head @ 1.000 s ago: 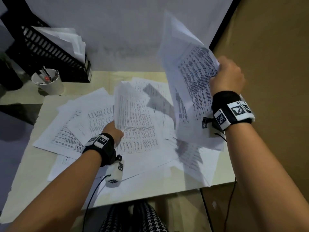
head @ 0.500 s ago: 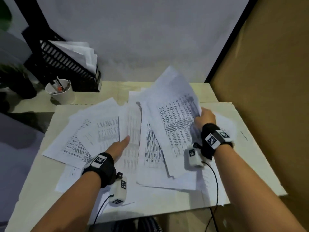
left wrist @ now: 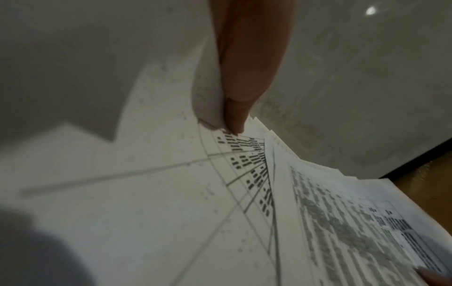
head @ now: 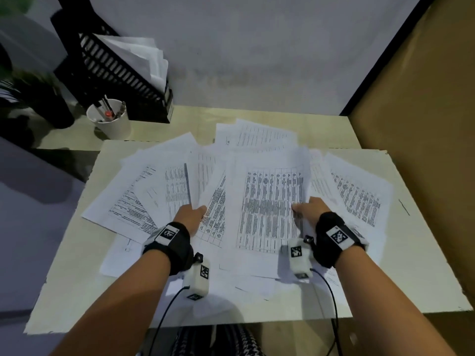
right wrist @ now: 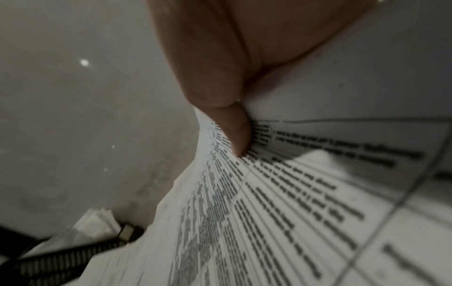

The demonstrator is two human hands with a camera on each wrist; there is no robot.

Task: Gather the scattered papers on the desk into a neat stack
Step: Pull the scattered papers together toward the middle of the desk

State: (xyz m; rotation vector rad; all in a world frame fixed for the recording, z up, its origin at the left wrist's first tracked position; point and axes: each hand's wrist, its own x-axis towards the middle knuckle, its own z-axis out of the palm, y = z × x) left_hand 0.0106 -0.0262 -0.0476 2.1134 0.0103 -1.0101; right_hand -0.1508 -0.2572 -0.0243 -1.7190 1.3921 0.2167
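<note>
Several printed sheets [head: 270, 201] lie fanned and overlapping across the pale desk [head: 424, 265]. My left hand [head: 191, 214] is at the left of the central sheets, where it pinches the lower edge of a tilted sheet [head: 203, 181]. In the left wrist view the thumb [left wrist: 244, 77] presses down on that paper [left wrist: 146, 212]. My right hand [head: 308, 208] grips the right edge of the big top sheet, thumb on top and fingers hidden beneath. The right wrist view shows this thumb [right wrist: 220, 87] pinching the printed sheets [right wrist: 293, 212].
A black slatted file rack [head: 108, 73] holding papers stands at the back left. A white cup of pens [head: 113, 122] sits in front of it, and a dark potted plant [head: 25, 93] is further left. A brown board wall [head: 424, 124] borders the right side.
My right hand has brought its raised bundle down onto the pile in the middle. My left hand went from lying flat on the sheets to pinching a sheet's edge.
</note>
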